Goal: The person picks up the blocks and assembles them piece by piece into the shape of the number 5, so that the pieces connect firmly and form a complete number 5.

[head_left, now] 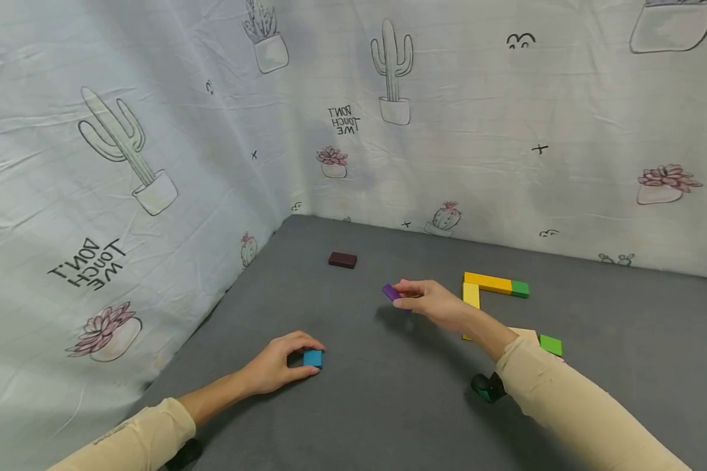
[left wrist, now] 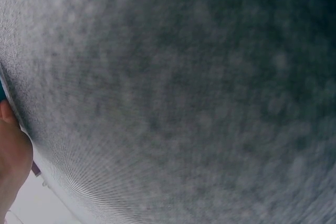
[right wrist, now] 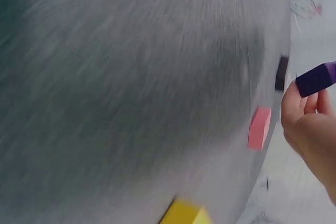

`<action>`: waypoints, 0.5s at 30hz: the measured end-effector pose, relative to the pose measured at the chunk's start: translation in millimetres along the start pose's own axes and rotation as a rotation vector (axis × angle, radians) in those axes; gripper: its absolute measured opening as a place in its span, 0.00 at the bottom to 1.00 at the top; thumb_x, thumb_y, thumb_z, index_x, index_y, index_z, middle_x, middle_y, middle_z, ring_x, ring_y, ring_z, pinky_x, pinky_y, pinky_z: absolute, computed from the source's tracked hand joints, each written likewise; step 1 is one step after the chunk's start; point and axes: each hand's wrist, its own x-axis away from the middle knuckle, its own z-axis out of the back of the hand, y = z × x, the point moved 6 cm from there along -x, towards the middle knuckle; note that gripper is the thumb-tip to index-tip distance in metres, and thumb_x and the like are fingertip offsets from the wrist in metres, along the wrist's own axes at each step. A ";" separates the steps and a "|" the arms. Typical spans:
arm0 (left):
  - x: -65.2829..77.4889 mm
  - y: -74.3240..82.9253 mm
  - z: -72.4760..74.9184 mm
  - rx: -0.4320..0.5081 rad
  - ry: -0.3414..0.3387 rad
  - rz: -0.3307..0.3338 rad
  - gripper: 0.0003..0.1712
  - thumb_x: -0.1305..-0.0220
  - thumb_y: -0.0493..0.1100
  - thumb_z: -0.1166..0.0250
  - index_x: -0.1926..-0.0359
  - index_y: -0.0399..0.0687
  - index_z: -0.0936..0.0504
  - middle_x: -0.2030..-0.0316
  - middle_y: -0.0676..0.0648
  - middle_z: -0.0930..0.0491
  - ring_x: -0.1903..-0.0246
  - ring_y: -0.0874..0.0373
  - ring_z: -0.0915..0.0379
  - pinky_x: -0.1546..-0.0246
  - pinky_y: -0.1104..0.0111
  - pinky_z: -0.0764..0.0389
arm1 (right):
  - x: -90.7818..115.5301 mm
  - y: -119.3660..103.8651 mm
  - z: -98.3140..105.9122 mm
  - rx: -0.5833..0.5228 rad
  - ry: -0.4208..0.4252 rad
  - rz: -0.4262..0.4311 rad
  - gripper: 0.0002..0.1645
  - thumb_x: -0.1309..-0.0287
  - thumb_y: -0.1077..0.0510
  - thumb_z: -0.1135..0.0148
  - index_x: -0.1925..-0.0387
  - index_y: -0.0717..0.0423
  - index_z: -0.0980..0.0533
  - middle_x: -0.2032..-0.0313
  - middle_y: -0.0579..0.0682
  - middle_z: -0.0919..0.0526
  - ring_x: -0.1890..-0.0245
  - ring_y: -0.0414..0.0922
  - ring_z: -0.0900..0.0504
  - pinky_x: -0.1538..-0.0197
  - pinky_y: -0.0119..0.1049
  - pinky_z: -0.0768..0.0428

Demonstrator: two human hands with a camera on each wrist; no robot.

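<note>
My left hand (head_left: 275, 364) rests low over the grey table, thumb and fingers around a small blue block (head_left: 313, 358). In the left wrist view, just part of that hand (left wrist: 13, 150) shows at the left edge. My right hand (head_left: 433, 302) pinches a purple block (head_left: 391, 292) between thumb and fingers, held tilted above the table with a shadow beneath. From the right wrist, the purple block (right wrist: 316, 80) is seen at the fingertips. A pink block (right wrist: 260, 128) lies on the table beyond the right hand, mostly hidden by it in the head view.
A dark brown block (head_left: 343, 260) lies farther back. Right of my right hand, orange-yellow (head_left: 488, 282), green (head_left: 520, 289) and yellow (head_left: 471, 296) blocks form a corner. A cream block (head_left: 524, 335) and another green block (head_left: 550, 345) lie near the right forearm. Printed curtains (head_left: 477, 150) border the table.
</note>
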 end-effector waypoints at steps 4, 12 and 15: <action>0.4 -0.6 0.2 0.009 -0.014 0.020 0.19 0.41 0.46 0.31 0.49 0.48 0.20 0.54 0.53 0.23 0.59 0.62 0.27 0.59 0.68 0.24 | 15.7 1.8 15.7 -0.229 -0.073 -0.029 0.34 0.29 0.61 0.52 0.29 0.70 0.52 0.30 0.65 0.52 0.32 0.59 0.49 0.33 0.48 0.45; 0.2 -2.2 -0.2 0.006 -0.032 0.049 0.20 0.40 0.47 0.32 0.48 0.49 0.21 0.53 0.52 0.24 0.58 0.62 0.28 0.58 0.68 0.24 | 47.4 11.0 35.7 -0.519 -0.134 -0.055 0.36 0.25 0.56 0.61 0.30 0.71 0.63 0.37 0.64 0.42 0.46 0.47 0.29 0.41 0.37 0.31; -0.2 -1.1 -0.2 0.006 -0.037 0.048 0.20 0.40 0.47 0.32 0.48 0.48 0.21 0.53 0.52 0.24 0.58 0.61 0.28 0.58 0.68 0.24 | 57.3 13.7 40.5 -0.535 -0.140 -0.074 0.32 0.25 0.55 0.60 0.32 0.70 0.58 0.45 0.60 0.32 0.50 0.46 0.25 0.41 0.37 0.30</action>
